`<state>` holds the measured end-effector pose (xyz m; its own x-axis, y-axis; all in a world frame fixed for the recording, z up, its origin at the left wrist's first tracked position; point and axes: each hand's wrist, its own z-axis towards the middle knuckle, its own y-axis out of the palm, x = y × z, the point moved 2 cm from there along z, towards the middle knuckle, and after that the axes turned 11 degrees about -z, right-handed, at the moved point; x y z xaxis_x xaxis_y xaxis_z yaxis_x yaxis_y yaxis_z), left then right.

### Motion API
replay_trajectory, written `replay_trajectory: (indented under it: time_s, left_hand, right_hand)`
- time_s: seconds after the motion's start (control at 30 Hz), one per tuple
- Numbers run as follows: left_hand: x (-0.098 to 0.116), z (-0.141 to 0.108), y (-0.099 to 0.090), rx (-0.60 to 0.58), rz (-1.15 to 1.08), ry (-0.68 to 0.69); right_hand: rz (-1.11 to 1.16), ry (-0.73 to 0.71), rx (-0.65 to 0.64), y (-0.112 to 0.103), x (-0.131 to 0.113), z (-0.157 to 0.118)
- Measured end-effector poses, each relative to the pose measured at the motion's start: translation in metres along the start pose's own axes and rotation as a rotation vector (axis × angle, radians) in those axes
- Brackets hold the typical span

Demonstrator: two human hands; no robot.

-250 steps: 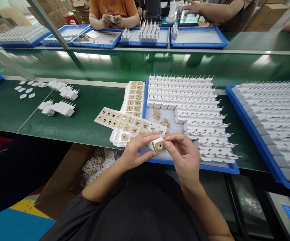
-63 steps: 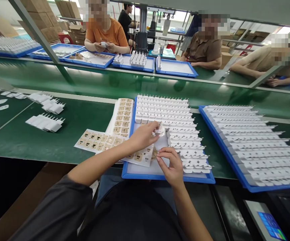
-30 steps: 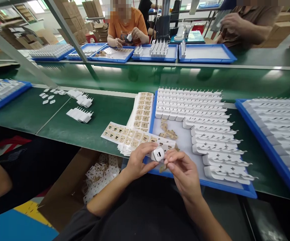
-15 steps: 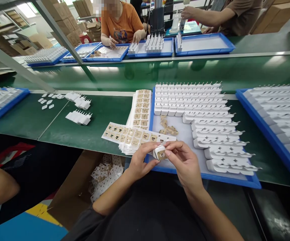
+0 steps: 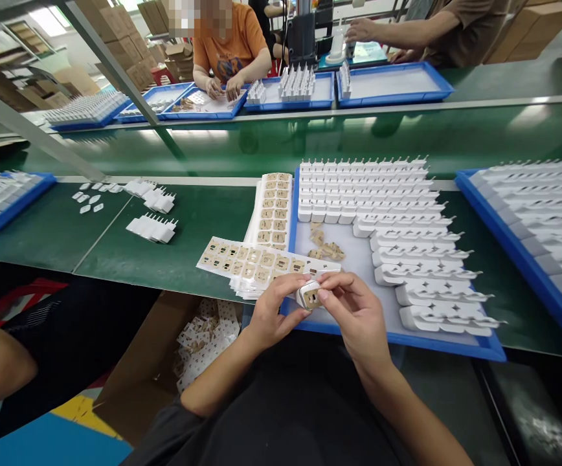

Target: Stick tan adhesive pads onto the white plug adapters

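A small white charger (image 5: 302, 297) is gripped between the thumb and fingers of my left hand (image 5: 275, 309), over the near edge of the blue tray (image 5: 329, 329). On its upturned face lies a tan sticker (image 5: 312, 298) with dark cut-outs. The closed fingers of my right hand (image 5: 359, 310) hold the charger's right side, the thumb tip at the sticker's edge. Just behind my hands, a sheet of tan stickers (image 5: 256, 262) lies across further sheets (image 5: 274, 207). Peeled tan pieces (image 5: 327, 249) sit in the tray beside rows of white chargers (image 5: 366, 194) with metal pins.
A second blue tray of chargers (image 5: 533, 239) stands at right. Loose white chargers (image 5: 152, 228) and small white plates (image 5: 89, 197) lie on the green bench at left. A carton with waste sheets (image 5: 208, 336) is below. Two co-workers sit across the belt (image 5: 223, 145).
My hands stay nearly in place; dark cut-outs on the sticker show more clearly now. Across the belt, the co-worker in orange has brought both hands together over a tray.
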<state>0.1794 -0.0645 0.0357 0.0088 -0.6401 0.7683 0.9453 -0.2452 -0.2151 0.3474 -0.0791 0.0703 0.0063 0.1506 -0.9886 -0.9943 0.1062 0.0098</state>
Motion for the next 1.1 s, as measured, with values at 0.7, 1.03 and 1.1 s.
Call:
replay_trajectory:
  time_s: [0.7,1.03,1.1]
  left_hand:
    - [0.0066,0.0069,0.0005,0.035,0.104,0.109]
    - [0.0091,0.008,0.0008,0.046,0.114,0.161]
    - [0.0093,0.0078,0.0009,0.047,0.116,0.168]
  right_hand:
    - [-0.176,-0.121,0.061,0.0048,0.0008,-0.0054]
    - [-0.333,-0.238,0.106,0.0085,-0.0006,-0.0075]
    - [-0.448,-0.356,0.146,0.0093,-0.0035,-0.0073]
